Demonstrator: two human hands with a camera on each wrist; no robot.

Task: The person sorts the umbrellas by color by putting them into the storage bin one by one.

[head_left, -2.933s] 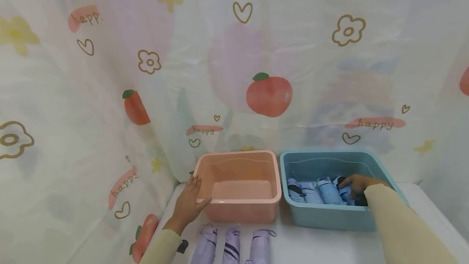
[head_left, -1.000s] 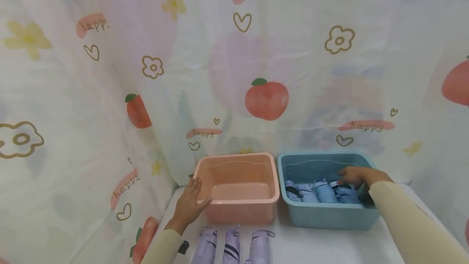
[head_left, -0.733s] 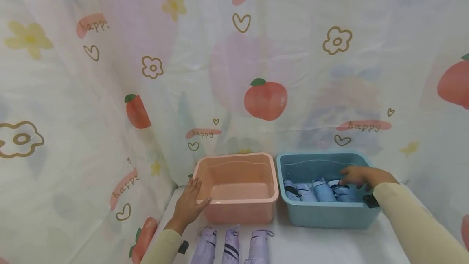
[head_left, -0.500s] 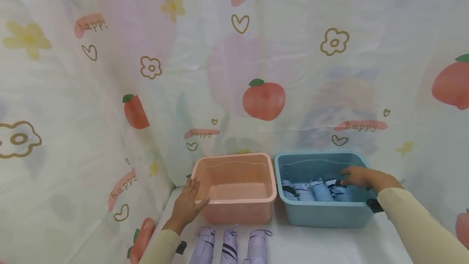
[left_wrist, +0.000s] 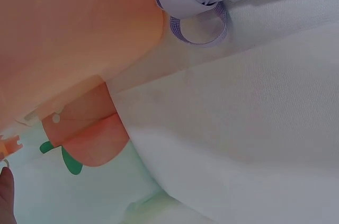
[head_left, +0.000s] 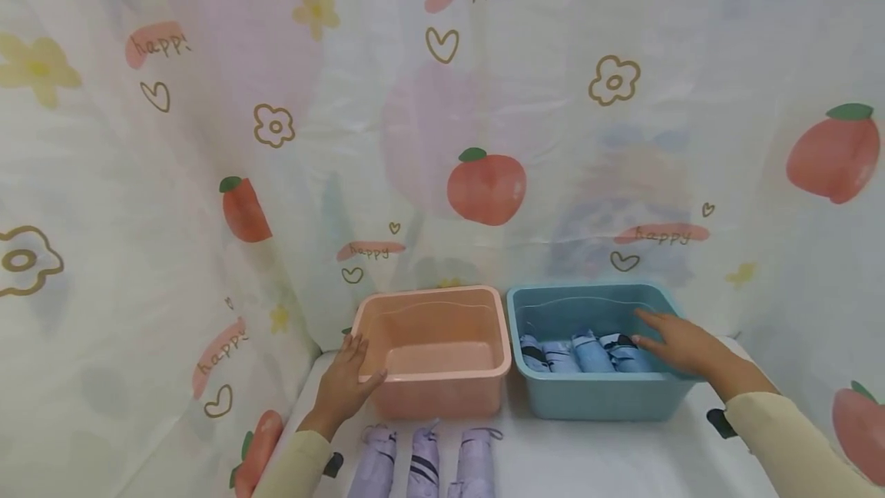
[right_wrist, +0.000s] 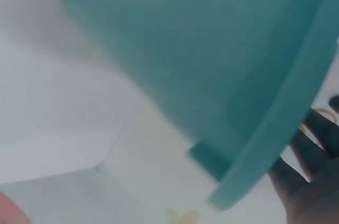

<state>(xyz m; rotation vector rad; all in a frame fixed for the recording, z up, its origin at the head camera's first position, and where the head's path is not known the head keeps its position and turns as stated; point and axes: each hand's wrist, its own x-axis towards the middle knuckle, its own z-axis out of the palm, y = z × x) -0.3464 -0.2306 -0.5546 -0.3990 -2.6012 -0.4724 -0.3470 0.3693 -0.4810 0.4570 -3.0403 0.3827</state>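
Note:
My left hand (head_left: pixel 340 388) lies with extended fingers along the left rim of the pink bin (head_left: pixel 442 376). My right hand (head_left: pixel 681 346), fingers spread and holding nothing, is over the right side of the blue bin (head_left: pixel 601 398). In the right wrist view its fingers (right_wrist: pixel 312 152) show beyond the bin's rim. Several folded blue and lilac umbrellas (head_left: pixel 592 352) lie side by side inside the blue bin, the rightmost just left of my right fingertips. Nothing shows inside the pink bin.
Three folded lilac umbrellas, left (head_left: pixel 375 463), middle (head_left: pixel 424 463) and right (head_left: pixel 475 461), lie on the white table (head_left: pixel 574 463) in front of the pink bin. One wrist loop (left_wrist: pixel 198 30) shows in the left wrist view. A patterned curtain (head_left: pixel 415 114) stands behind the bins.
My right hand has come away from the rightmost umbrella in the blue bin and shifted toward the right rim, its fingers spreading. My left hand stays on the pink bin.

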